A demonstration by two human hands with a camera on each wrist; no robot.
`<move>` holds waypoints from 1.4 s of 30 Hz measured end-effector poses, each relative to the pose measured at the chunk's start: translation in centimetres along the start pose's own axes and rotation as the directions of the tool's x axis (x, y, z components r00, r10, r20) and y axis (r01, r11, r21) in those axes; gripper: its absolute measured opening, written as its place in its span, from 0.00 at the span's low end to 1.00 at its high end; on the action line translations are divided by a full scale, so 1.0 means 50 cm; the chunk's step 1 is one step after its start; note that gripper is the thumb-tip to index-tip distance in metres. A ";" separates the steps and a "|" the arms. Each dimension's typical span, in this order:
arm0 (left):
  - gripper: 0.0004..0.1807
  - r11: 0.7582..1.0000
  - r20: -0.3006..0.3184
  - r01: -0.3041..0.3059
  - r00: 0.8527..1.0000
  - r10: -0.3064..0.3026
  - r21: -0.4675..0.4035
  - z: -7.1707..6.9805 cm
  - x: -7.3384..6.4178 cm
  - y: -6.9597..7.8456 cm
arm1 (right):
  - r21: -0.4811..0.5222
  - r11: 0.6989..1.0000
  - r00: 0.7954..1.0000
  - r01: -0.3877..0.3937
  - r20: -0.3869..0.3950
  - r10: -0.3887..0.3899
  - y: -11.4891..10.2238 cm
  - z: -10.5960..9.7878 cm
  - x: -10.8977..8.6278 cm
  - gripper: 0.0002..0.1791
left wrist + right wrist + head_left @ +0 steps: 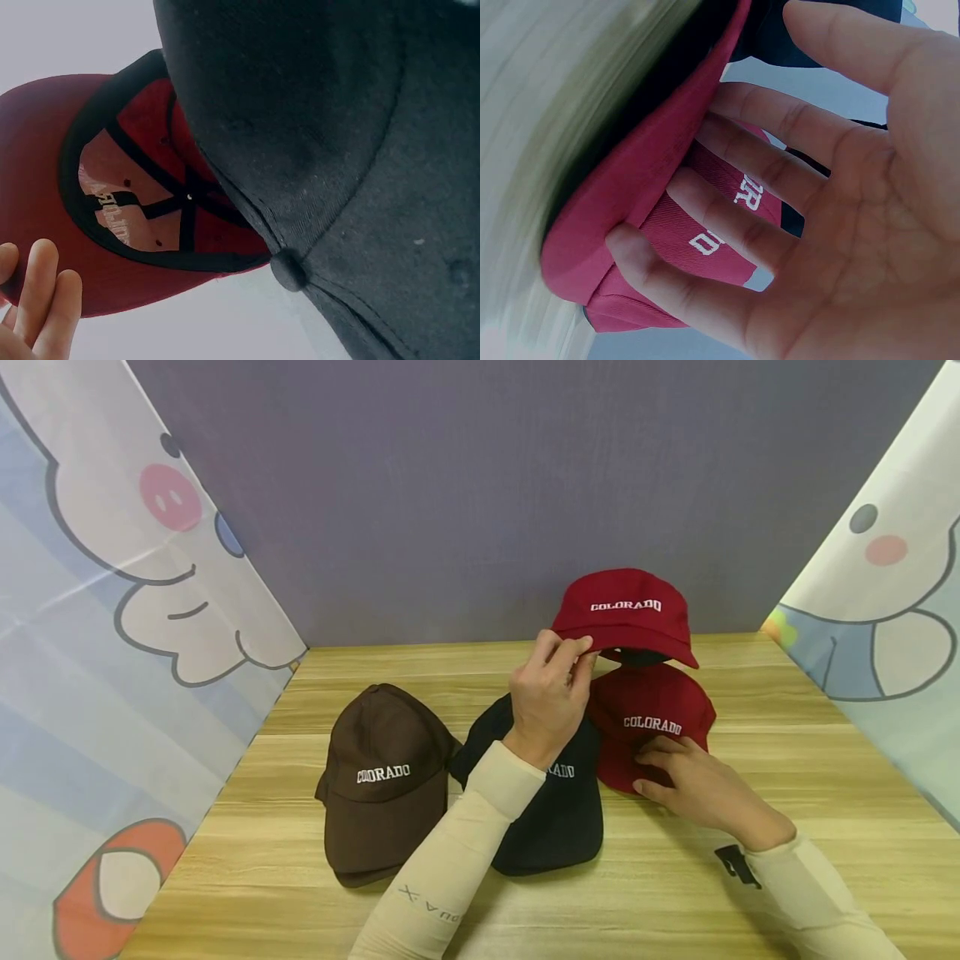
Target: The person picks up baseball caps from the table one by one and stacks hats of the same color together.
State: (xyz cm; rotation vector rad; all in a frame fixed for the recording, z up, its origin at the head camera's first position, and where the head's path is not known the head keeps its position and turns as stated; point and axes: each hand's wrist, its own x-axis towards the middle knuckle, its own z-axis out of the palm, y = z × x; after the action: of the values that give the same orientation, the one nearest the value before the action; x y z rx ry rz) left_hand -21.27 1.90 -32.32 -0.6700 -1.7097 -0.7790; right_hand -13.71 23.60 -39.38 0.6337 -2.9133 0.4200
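Observation:
My left hand (551,689) pinches the brim of a red cap (622,597) lettered COLORADO and holds it raised above the back of the table. Its inside, with a dark sweatband (75,191), shows in the left wrist view. Below it, a second red cap (652,693) with the same lettering lies on the table. My right hand (693,781) is at this cap's brim. In the right wrist view the fingertips (626,240) touch the brim, and the thumb stands apart from it. A black cap (551,818) lies partly behind my left forearm.
A brown COLORADO cap (386,768) lies left of the black one on the wooden table (262,827). A grey panel (450,502) stands behind the table. Cartoon-printed sheets (75,652) flank both sides. A black strap piece (737,866) is by my right cuff.

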 end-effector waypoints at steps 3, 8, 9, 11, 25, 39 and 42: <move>0.07 1.000 0.016 0.000 1.000 0.000 0.003 0.002 -0.001 0.005 | 0.000 1.000 1.000 0.004 -0.002 -0.004 0.000 -0.001 -0.001 0.18; 0.05 1.000 0.064 -0.008 0.998 0.007 0.008 0.006 -0.005 0.018 | 0.001 1.000 1.000 0.014 -0.011 -0.014 -0.001 -0.002 -0.002 0.18; 0.05 1.000 0.075 -0.009 0.997 0.008 0.012 0.007 -0.006 0.020 | 0.000 1.000 1.000 0.017 -0.013 -0.017 -0.001 -0.002 -0.002 0.18; 0.05 1.000 0.100 -0.008 0.995 0.006 0.020 0.008 -0.008 0.025 | -0.001 1.000 1.000 0.020 -0.014 -0.020 -0.001 -0.002 -0.002 0.18; 0.05 0.995 0.303 -0.038 0.953 0.008 0.092 0.010 -0.026 0.065 | 0.012 1.000 1.000 0.023 -0.010 -0.023 0.001 -0.001 -0.006 0.19; 0.07 0.968 0.484 -0.135 0.875 0.017 0.211 0.018 -0.044 0.094 | 0.022 0.999 0.999 0.035 -0.019 -0.035 0.003 -0.001 -0.005 0.19; 0.06 0.972 0.528 -0.139 0.849 0.019 0.188 0.020 -0.050 0.098 | 0.023 0.999 0.999 0.041 -0.021 -0.041 0.005 0.000 -0.005 0.19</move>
State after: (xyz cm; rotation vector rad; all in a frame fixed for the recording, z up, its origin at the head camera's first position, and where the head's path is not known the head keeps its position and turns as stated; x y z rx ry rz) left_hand -17.51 5.62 -34.12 -0.8436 -2.2084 -0.3468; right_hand -13.58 23.90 -39.49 0.6867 -2.8748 0.4537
